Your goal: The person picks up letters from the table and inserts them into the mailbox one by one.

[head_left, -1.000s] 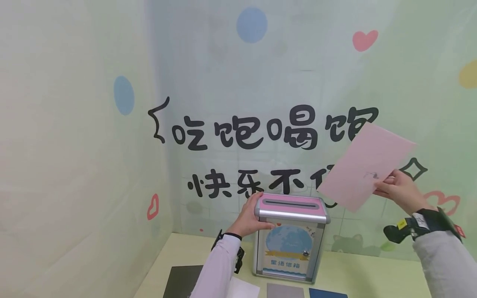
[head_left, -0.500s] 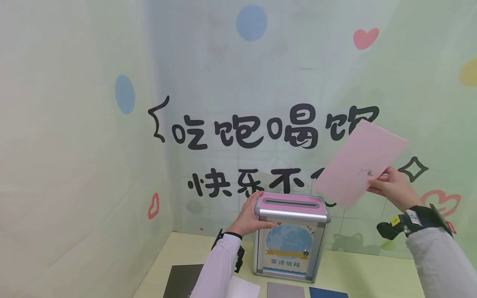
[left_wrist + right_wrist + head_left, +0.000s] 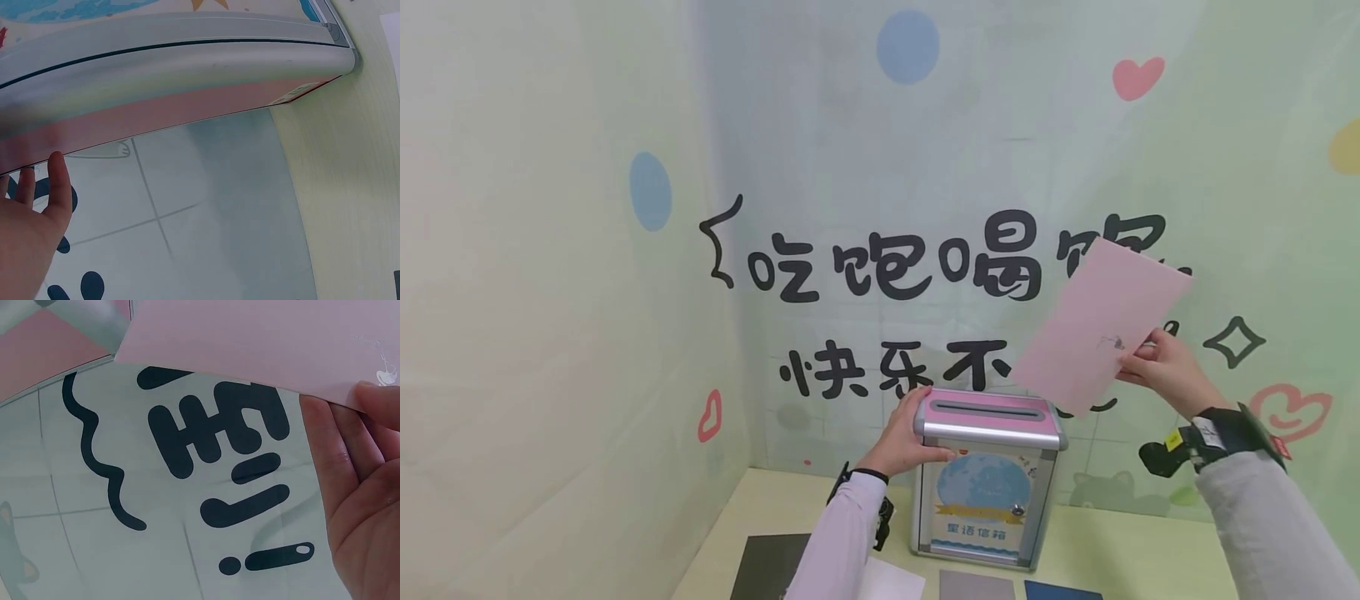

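A silver letter box [image 3: 985, 483] with a pink slotted top [image 3: 988, 410] stands on the pale table near the wall. My left hand [image 3: 904, 440] grips its upper left corner; in the left wrist view the fingers [image 3: 57, 181] lie along the box's edge [image 3: 187, 69]. My right hand [image 3: 1153, 367] pinches the right edge of a pink envelope [image 3: 1097, 325], tilted in the air above the box's right side. Its lower corner hangs just over the pink top. The right wrist view shows the envelope [image 3: 262, 337] and my fingers [image 3: 350, 481] behind it.
Flat cards lie on the table in front of the box: a black one [image 3: 771, 567], a white one [image 3: 891, 582], a grey one [image 3: 976, 587] and a blue one [image 3: 1063, 592]. Painted walls close in behind and on the left.
My right hand has carried the pink envelope left and slightly down, closer to the box's top. The left hand has stayed on the box.
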`<state>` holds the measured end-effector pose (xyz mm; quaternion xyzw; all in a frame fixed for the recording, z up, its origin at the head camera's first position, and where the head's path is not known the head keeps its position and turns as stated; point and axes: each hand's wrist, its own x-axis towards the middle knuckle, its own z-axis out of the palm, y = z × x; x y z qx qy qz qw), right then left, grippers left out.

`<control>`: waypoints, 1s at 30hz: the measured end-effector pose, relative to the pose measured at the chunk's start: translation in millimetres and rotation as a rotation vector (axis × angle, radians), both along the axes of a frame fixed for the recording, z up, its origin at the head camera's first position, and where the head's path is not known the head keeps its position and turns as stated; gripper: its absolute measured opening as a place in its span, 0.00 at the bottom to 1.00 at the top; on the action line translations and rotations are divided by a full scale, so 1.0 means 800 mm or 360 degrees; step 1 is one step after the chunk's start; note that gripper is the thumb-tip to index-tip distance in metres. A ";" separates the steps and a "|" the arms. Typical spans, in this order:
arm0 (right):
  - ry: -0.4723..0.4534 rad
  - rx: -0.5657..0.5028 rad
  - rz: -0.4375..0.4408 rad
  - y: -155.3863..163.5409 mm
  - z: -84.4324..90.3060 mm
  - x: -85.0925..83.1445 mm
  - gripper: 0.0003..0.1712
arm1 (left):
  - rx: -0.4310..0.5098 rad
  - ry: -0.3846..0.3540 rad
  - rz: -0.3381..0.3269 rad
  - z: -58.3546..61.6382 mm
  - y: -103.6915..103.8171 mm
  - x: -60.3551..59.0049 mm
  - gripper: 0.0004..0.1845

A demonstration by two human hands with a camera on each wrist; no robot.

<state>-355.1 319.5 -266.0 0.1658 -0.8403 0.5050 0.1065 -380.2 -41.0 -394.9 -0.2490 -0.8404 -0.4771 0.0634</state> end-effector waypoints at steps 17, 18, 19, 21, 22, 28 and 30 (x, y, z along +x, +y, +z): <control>0.0014 0.0070 0.0102 -0.035 0.008 -0.004 0.27 | -0.0008 0.0014 -0.0001 -0.003 0.001 -0.002 0.54; 0.0008 0.0080 0.0102 -0.036 0.008 -0.004 0.27 | -0.0011 0.0011 0.0001 -0.003 0.001 -0.002 0.54; 0.0001 0.0086 0.0095 -0.038 0.009 -0.004 0.27 | -0.0012 0.0013 0.0000 -0.002 0.001 -0.002 0.54; -0.0014 0.0101 0.0088 -0.041 0.010 -0.004 0.28 | -0.0014 0.0021 -0.0002 -0.001 0.001 -0.002 0.54; -0.0021 0.0107 0.0082 -0.043 0.010 -0.004 0.28 | -0.0015 0.0026 -0.0002 -0.001 0.001 -0.002 0.54; 0.0021 0.0165 0.0089 -0.050 0.010 -0.004 0.26 | -0.0015 0.0037 -0.0010 -0.001 0.001 -0.002 0.54; 0.0037 0.0187 0.0085 -0.052 0.010 -0.004 0.24 | -0.0011 0.0031 -0.0011 -0.001 0.001 -0.002 0.54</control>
